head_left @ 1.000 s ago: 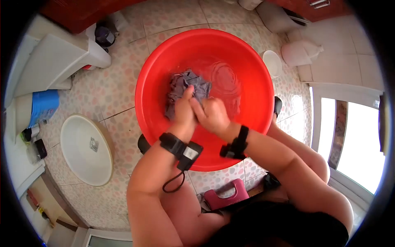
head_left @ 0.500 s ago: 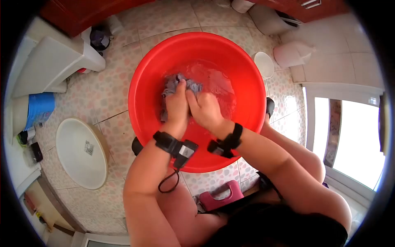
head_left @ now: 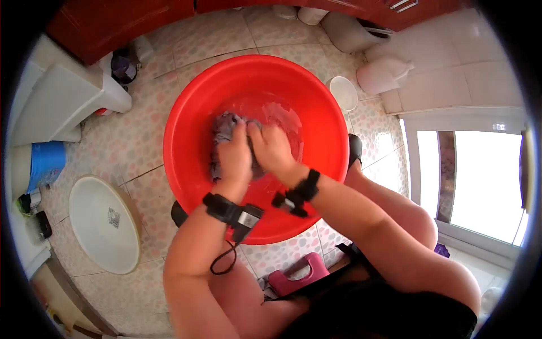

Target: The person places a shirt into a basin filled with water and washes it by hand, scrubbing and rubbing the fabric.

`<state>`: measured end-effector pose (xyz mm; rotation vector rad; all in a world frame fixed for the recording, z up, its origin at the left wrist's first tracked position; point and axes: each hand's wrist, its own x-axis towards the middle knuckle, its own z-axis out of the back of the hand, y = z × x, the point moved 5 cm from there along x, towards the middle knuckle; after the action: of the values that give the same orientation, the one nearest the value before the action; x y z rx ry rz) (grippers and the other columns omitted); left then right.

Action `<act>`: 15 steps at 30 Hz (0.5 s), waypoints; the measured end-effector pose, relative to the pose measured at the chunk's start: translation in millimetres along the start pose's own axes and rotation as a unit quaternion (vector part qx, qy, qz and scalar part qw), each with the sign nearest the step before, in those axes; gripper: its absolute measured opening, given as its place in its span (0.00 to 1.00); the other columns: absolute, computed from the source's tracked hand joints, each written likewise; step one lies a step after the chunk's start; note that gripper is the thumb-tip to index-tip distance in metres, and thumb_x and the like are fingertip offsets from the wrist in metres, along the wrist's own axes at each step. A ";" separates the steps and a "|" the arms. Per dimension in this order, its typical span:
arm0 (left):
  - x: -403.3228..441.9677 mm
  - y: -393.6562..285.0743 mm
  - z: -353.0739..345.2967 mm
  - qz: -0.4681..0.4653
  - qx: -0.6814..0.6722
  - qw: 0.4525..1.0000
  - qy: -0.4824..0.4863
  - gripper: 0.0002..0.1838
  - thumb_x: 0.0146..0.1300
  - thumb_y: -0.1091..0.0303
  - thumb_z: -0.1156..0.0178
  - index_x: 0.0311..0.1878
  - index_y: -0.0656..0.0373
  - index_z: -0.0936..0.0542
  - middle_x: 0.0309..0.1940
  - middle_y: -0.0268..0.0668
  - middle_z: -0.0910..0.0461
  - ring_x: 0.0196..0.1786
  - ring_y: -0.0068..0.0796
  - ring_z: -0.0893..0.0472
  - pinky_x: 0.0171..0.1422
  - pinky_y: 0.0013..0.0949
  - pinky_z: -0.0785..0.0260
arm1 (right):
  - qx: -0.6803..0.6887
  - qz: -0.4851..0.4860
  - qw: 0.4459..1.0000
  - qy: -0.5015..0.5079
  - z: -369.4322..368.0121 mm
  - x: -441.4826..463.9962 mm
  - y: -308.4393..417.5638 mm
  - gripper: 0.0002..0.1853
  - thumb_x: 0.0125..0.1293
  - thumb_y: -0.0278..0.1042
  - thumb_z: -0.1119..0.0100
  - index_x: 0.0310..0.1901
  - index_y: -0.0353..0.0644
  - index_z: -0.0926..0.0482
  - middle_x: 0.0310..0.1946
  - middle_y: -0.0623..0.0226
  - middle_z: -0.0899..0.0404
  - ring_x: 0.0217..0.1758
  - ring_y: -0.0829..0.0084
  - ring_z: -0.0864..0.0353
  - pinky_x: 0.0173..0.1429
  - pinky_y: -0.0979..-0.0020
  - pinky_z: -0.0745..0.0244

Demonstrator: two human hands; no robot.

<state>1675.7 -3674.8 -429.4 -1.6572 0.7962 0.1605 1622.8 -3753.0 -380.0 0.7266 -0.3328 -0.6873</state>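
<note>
Crumpled grey cloth (head_left: 224, 125) lies in the round red plastic basin (head_left: 326, 152); left of it is a round white plastic tub (head_left: 97, 226), behind-right a small round white bowl (head_left: 343, 94).

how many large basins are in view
2: the red basin, with the left hand and right hand inside its rim, and the off-white basin on the tiled floor to its left. Others may be hidden beyond the frame.

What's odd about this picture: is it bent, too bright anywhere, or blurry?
Head view: floor tile lines bow and corners go black, probably from a wide lens; the white-framed panes glare out; the left hand and right hand look blurred at the grey cloth.
</note>
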 end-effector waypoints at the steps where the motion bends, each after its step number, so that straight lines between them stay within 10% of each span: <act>1: -0.2 -4.7 3.9 0.058 -0.060 0.996 0.012 0.20 0.59 0.55 0.47 0.27 0.67 0.24 0.21 0.35 0.26 0.27 0.22 0.28 0.29 0.32 0.36 | -0.081 0.125 0.983 0.106 -3.3 -18.7 15.0 0.20 0.62 0.41 0.57 0.19 0.36 0.26 0.17 0.49 0.27 0.22 0.46 0.27 0.30 0.53 0.30; 5: -18.2 17.0 -11.8 0.018 -0.088 0.995 -0.044 0.20 0.59 0.55 0.47 0.28 0.67 0.23 0.27 0.35 0.24 0.28 0.24 0.28 0.33 0.31 0.35 | -0.122 0.103 0.987 0.017 2.3 12.7 -1.8 0.22 0.62 0.42 0.58 0.16 0.36 0.27 0.17 0.46 0.28 0.21 0.49 0.26 0.26 0.53 0.31; 6: -25.7 10.6 -13.4 0.107 0.085 0.990 -0.022 0.17 0.61 0.55 0.48 0.33 0.63 0.25 0.35 0.35 0.25 0.38 0.24 0.27 0.41 0.29 0.34 | -0.126 0.100 0.987 0.013 3.4 11.2 -0.2 0.22 0.62 0.42 0.58 0.16 0.36 0.27 0.17 0.46 0.28 0.21 0.49 0.26 0.26 0.53 0.31; 8: -10.9 7.0 -11.7 0.058 -0.010 0.998 0.035 0.15 0.60 0.56 0.47 0.32 0.60 0.25 0.32 0.35 0.25 0.36 0.24 0.26 0.39 0.29 0.33 | -0.029 -0.019 0.999 -0.019 7.8 3.0 -6.2 0.22 0.61 0.41 0.58 0.16 0.35 0.26 0.17 0.44 0.28 0.21 0.48 0.26 0.26 0.52 0.30; 10: -4.0 -3.6 -6.2 0.151 -0.111 0.980 0.065 0.14 0.60 0.56 0.47 0.30 0.58 0.25 0.28 0.33 0.24 0.32 0.24 0.26 0.35 0.30 0.33 | -0.008 0.073 0.996 0.041 12.9 -28.2 21.2 0.20 0.61 0.39 0.57 0.17 0.35 0.27 0.17 0.45 0.28 0.20 0.48 0.27 0.24 0.52 0.31; 15: -22.2 5.5 -21.0 0.006 0.017 0.999 -0.034 0.23 0.60 0.54 0.48 0.31 0.71 0.24 0.29 0.39 0.23 0.33 0.30 0.25 0.38 0.32 0.34 | -0.042 -0.051 0.998 -0.009 16.9 10.7 -12.2 0.19 0.60 0.41 0.57 0.19 0.36 0.26 0.19 0.46 0.27 0.24 0.47 0.26 0.28 0.53 0.31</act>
<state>1649.1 -3685.0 -417.0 -1.6069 0.7549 0.2096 1616.6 -3775.3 -376.1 0.6604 -0.2820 -0.8008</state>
